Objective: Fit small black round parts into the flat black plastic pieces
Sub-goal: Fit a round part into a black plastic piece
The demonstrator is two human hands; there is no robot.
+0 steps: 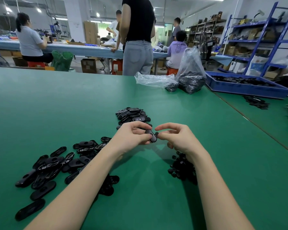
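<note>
My left hand grips a flat black oval plastic piece just above the green table. My right hand pinches a small black round part at the piece's right end, touching it. A loose spread of flat oval pieces lies at the left under my left forearm. A second pile of oval pieces sits just beyond my hands. A heap of small round parts lies under my right wrist, partly hidden by it.
Two clear plastic bags of black parts stand at the table's far right. A blue crate with more black pieces sits on the adjoining table. Several people work or stand at a bench beyond the far edge.
</note>
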